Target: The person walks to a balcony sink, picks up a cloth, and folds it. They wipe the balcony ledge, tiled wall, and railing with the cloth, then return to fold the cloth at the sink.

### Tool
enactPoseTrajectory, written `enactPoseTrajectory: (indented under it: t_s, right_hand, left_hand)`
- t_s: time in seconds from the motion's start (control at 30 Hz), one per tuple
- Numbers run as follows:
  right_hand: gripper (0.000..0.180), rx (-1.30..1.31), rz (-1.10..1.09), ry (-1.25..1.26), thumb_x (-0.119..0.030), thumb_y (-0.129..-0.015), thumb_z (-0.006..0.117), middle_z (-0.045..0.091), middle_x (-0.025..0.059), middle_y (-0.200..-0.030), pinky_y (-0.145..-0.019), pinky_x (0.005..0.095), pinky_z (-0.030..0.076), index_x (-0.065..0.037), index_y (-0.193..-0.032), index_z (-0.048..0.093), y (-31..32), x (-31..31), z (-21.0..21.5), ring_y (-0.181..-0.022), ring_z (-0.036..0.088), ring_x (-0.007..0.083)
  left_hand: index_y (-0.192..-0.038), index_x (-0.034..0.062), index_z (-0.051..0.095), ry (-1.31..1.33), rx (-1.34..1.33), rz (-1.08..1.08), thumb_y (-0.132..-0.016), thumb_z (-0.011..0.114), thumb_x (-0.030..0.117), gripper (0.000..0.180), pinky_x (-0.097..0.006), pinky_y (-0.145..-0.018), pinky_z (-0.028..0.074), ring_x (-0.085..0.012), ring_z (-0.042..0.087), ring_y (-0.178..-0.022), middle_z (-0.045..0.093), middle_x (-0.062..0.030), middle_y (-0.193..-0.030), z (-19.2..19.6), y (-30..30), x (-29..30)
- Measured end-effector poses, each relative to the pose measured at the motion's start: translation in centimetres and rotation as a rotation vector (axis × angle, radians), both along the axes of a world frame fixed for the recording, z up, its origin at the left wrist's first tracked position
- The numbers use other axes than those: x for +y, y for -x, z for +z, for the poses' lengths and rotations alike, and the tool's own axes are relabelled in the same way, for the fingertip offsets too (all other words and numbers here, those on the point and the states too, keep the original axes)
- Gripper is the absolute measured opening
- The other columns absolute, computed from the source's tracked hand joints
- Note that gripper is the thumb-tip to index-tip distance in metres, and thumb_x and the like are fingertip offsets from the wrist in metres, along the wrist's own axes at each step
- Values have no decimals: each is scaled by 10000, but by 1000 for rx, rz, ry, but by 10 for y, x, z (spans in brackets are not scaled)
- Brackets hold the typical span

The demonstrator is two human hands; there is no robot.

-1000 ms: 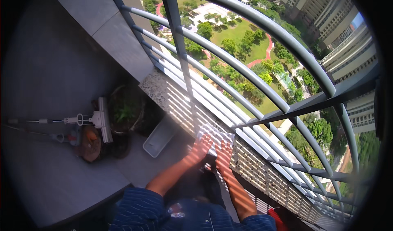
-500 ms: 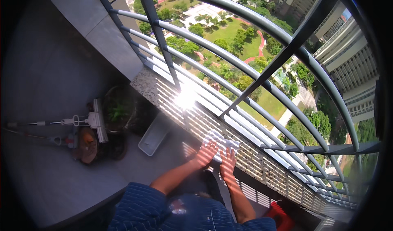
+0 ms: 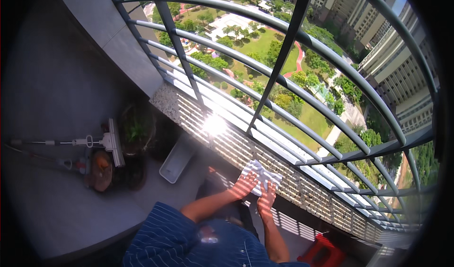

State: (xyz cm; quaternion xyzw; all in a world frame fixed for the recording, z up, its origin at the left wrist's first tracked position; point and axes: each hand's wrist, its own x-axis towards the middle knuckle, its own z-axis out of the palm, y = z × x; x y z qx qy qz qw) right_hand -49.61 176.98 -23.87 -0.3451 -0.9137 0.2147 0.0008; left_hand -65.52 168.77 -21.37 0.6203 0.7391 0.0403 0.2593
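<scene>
A white cloth (image 3: 266, 181), rumpled and partly folded, lies on the speckled granite ledge (image 3: 309, 194) below the railing. My left hand (image 3: 244, 183) rests on the cloth's left part, its fingers stretched out. Against its near right part lies my right hand (image 3: 267, 199), fingers extended and pointing away from me. Striped sun and shade fall across both hands and the cloth. What the thumbs do beneath cannot be made out.
Curved metal railings (image 3: 227, 44) rise beyond the ledge, high above a park. A white tray (image 3: 177, 159) sits on the floor at left, near a potted plant (image 3: 136, 127), a mop (image 3: 111, 143) and a wooden stump (image 3: 100, 171). A red stool (image 3: 322, 252) stands at lower right.
Both hands and the cloth have shifted slightly right and nearer in the picture; the view has turned a little too. The cloth's far edge now stands up in creases.
</scene>
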Motion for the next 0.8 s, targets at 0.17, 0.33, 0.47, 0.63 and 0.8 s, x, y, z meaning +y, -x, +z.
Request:
enactPoseTrajectory:
  t_s: [0.17,0.33,0.47,0.63,0.8]
  right_hand:
    - [625,90,-18,-125,9,-638,588,402,189,-1429,-988,528,396,-88,-1255,601,-2,-8,-13,-1354,323,440]
    - [560,326,-111,-51,-87,-713,588,405,219,-1431,-1057,535,330,-74,-1273,583,8,-18,-37,-1358,305,457]
    - [557,294,186,-265,-158,-836,552,463,228,-1381,-1120,569,246,-46,-1374,460,79,-17,0,-1338,378,407]
    - [590,221,121,-223,-71,-709,556,437,264,-1381,-1133,537,231,-26,-1297,539,172,-37,15,-1344,319,464]
    - [583,326,201,-184,-78,-720,561,439,257,-1382,-1135,529,231,-45,-1302,540,280,-46,0,-1345,327,445]
  left_hand:
    - [-1447,78,349,-28,13,-126,-929,390,189,532,-488,-1171,166,-327,204,-1450,261,-167,-1546,-15,5,-5]
    - [-1308,117,522,-559,341,-185,-918,433,274,430,-582,-1094,273,-345,379,-1367,445,-156,-1438,-58,23,-9]
    - [-1341,52,448,-645,356,-75,-946,394,224,435,-460,-1154,262,-261,339,-1390,397,-136,-1468,-77,80,-15]
    - [-1272,73,506,-522,225,-53,-919,469,206,379,-415,-1112,336,-236,458,-1298,459,-93,-1411,-56,166,-23]
    - [-1288,66,490,-341,159,90,-972,416,200,351,-444,-1118,337,-226,411,-1337,437,-85,-1433,-50,275,-51]
